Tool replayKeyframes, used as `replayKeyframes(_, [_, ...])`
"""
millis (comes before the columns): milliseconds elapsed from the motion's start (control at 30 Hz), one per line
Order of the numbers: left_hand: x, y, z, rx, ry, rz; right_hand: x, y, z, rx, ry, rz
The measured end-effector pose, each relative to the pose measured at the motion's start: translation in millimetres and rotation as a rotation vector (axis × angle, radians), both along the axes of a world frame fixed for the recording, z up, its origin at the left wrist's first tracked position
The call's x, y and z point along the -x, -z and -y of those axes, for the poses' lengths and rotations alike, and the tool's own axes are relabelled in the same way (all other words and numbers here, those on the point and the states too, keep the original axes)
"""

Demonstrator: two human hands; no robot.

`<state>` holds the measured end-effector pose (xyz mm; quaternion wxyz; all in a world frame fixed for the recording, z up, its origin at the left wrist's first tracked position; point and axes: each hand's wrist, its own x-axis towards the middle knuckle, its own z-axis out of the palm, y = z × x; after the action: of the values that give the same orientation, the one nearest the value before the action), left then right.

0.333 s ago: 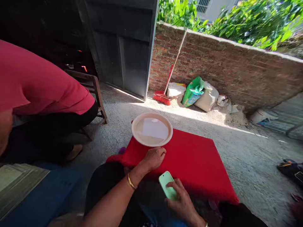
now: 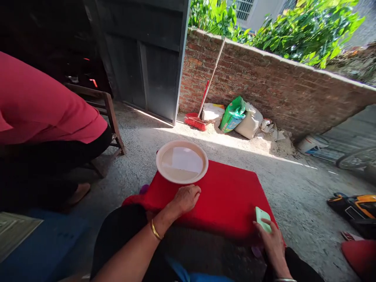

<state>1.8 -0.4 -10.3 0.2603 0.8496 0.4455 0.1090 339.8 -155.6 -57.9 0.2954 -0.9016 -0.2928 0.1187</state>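
Observation:
My left hand, with a gold bangle at the wrist, rests curled into a loose fist on the red cloth, just in front of the basin; nothing shows between its fingers. The wide cream basin of water stands at the table's far left corner, bright reflections on its surface. At the table's right edge my right hand grips a mint-green phone-shaped object, flat with rounded corners. Fingers lie over its lower part, and its underside is hidden.
To the left a person in a pink top bends beside a wooden chair. A dark metal door, a red broom, sacks and a brick wall stand beyond. A black-and-orange bag lies at right.
My right hand has carried the mint-green object from in front of my lap rightward to the table's right edge. The left hand stays by the basin; the view has turned slightly right.

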Motion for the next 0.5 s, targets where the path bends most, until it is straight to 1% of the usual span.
replayKeyframes(33, [0, -0.6, 0, 0.002, -0.001, -0.007, 0, 3, 2, 0.03, 0.026, 0.02])
replayKeyframes(67, [0, -0.8, 0, 0.005, -0.002, -0.016, 10, 8, 4, 0.029, 0.004, 0.032])
replayKeyframes(100, [-1, -0.7, 0, 0.007, -0.004, -0.026, 28, 13, 6, 0.002, -0.066, 0.031])
replayKeyframes(133, [-1, -0.1, 0, 0.007, -0.007, -0.033, 53, 17, 8, -0.037, -0.177, 0.011])
replayKeyframes(167, [-1, 0.7, 0, 0.006, -0.008, -0.039, 80, 21, 10, -0.078, -0.328, -0.027])
replayKeyframes(233, [-1, 2.9, -1, -0.001, -0.014, -0.046, 128, 24, 11, -0.083, -0.697, -0.168])
replayKeyframes(267, [-1, 3.8, -1, -0.005, -0.015, -0.05, 142, 23, 10, -0.074, -0.831, -0.224])
replayKeyframes(300, [-1, 4.5, -1, -0.008, -0.015, -0.057, 148, 20, 7, -0.073, -0.903, -0.257])
replayKeyframes(333, [-1, 4.8, 0, -0.009, -0.012, -0.066, 143, 16, 3, -0.09, -0.904, -0.257])
replayKeyframes(367, [-1, 4.8, 0, -0.01, -0.009, -0.077, 129, 11, -2, -0.117, -0.831, -0.221])
replayKeyframes(400, [-1, 4.7, 1, -0.012, -0.005, -0.087, 108, 6, -7, -0.13, -0.692, -0.154])
replayKeyframes(433, [-2, 4.4, 2, -0.015, 0.0, -0.095, 83, 0, -12, -0.114, -0.52, -0.071])
replayKeyframes(500, [-3, 4.1, 5, -0.031, 0.011, -0.098, 28, -10, -22, -0.012, -0.177, 0.097])
